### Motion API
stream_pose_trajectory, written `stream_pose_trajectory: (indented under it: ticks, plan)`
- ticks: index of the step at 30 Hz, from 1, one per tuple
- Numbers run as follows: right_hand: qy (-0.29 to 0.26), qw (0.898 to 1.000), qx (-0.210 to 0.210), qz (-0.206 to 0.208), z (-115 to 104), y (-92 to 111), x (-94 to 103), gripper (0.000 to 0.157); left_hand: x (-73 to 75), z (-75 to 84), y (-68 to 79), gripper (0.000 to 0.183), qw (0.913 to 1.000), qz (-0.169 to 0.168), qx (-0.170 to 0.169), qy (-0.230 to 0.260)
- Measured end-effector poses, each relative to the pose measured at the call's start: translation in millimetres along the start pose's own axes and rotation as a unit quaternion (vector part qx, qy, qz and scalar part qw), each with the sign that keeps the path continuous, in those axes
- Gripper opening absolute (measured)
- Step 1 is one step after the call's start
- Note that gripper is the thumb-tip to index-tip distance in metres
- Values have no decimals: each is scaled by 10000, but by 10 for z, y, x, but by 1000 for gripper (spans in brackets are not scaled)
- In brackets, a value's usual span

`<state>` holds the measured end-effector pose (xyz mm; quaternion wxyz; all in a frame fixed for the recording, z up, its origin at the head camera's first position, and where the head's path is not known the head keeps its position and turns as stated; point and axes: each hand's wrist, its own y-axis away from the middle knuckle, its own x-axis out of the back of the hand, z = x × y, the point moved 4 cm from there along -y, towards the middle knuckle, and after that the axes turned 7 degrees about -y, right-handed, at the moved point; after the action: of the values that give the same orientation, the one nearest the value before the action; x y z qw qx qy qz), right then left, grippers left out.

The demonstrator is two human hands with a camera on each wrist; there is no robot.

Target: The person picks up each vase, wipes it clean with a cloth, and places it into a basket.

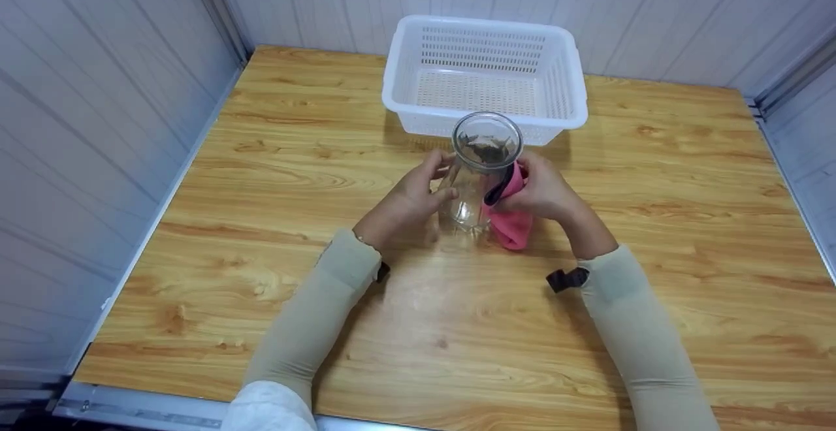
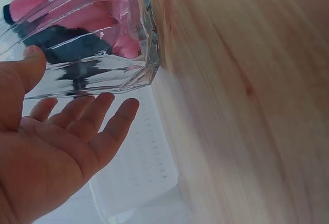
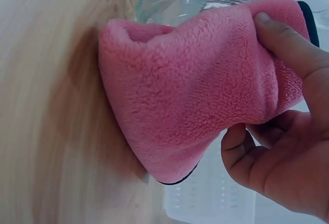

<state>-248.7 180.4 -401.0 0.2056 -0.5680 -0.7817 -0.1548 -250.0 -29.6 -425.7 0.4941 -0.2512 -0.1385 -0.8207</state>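
A clear glass vase (image 1: 467,199) with a round rim stands upright, its base at the table. My left hand (image 1: 415,189) is at its left side, thumb on the near side and fingers toward the far side. In the left wrist view, the left fingertips (image 2: 131,106) lie right at the edge of the glass. A pink plush cloth (image 3: 175,85) with dark edging is gripped by my right hand (image 1: 545,189), against the vase's right side. The right thumb (image 3: 282,36) presses on the cloth, which hangs down toward the table.
Behind the vase, a white perforated plastic basket (image 1: 565,121) stands near the back wall. The wood-grain table (image 1: 294,313) has light panels (image 1: 313,0) along its back and sides. A dark wrist mount (image 1: 567,279) juts inward from the right forearm.
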Motion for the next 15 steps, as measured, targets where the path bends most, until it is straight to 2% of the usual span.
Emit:
stream_pose_trajectory:
  ticks: [4,10,15]
  plan:
    - [253,9994,116,-207,84,-8,-41,74,-5,-8,2,43,9999,80,110,-15]
    - [490,9984,9,-272,131,-2,-47,80,2,-6,-11,42,9997,165,123,-144]
    - [488,9985,-12,-265,110,6,-23,76,21,-6,-25,47,9996,162,182,-152]
